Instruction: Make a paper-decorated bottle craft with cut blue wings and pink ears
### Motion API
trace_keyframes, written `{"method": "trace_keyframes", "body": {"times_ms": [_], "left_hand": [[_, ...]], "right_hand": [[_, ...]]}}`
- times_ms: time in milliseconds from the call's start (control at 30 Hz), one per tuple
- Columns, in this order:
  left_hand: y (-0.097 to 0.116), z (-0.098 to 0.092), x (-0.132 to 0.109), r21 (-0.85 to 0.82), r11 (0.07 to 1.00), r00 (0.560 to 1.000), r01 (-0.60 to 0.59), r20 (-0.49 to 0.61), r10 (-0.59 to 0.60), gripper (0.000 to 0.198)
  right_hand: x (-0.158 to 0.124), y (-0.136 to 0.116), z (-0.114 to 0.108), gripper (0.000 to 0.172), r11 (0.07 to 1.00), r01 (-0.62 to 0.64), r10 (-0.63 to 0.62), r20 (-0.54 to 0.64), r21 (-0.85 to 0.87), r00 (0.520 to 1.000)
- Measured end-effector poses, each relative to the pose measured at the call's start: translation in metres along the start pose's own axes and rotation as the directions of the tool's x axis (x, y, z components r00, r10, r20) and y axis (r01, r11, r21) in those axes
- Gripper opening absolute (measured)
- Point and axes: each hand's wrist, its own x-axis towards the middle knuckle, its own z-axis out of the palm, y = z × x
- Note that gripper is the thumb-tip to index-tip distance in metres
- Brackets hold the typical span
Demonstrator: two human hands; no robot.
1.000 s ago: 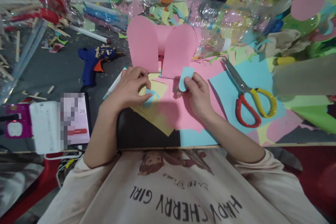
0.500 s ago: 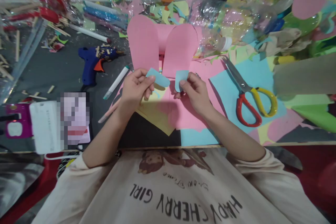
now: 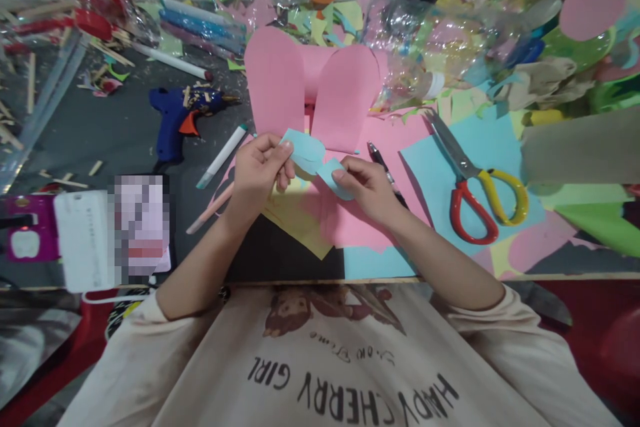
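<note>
Your left hand (image 3: 263, 167) is pinching the left piece (image 3: 303, 145) of blue paper, thumb clamping it against the fingers, and your right hand (image 3: 369, 188) is gripping the right piece (image 3: 328, 173), also blue, the same way. Both pieces are hovering on your side of the pink form (image 3: 276, 83), the left piece near its middle and the right piece just below its right side. Their facing ends are meeting in view, but I can't tell whether they are touching.

You seem to be fitting one piece against the other, so it should be paying off if you are pinching lightly and well back from those ends. Thin paper is probably creasing under a hard thumb. Both pieces are tilting, so try to be levelling them together rather than twisting one alone. Resting your wrists would likely be steadying the ends.

The pen (image 3: 378, 156) is lying right of the pink form's base, close by your right hand; be minding it. The scissors (image 3: 466, 170) are resting farther right of the form, well apart from both hands.
</note>
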Motion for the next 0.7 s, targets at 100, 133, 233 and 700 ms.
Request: {"method": "trace_keyframes", "body": {"times_ms": [100, 133, 233, 700], "left_hand": [[0.0018, 0.0022, -0.0015, 0.003, 1.0, 0.999, 0.02, 0.026, -0.02, 0.037], [0.0024, 0.003, -0.0023, -0.004, 1.0, 0.999, 0.03, 0.042, -0.03, 0.036], [0.0044, 0.0053, -0.0048, -0.031, 0.996, 0.99, 0.082, 0.12, -0.077, 0.034], [0.0086, 0.0071, -0.007, 0.124, 0.985, 0.958, 0.117, 0.246, -0.145, 0.025]], "right_hand": [[-0.0002, 0.0027, 0.0003, 0.054, 1.0, -0.009, 0.009, 0.013, -0.028, 1.0], [-0.0002, 0.0032, 0.0003, 0.053, 0.999, -0.011, 0.011, 0.016, -0.03, 1.0], [-0.0003, 0.0029, 0.0001, 0.048, 1.0, -0.009, 0.01, 0.034, -0.019, 0.999], [-0.0007, 0.0057, 0.0005, 0.041, 0.969, 0.189, -0.209, -0.126, -0.158, 0.97]]}}
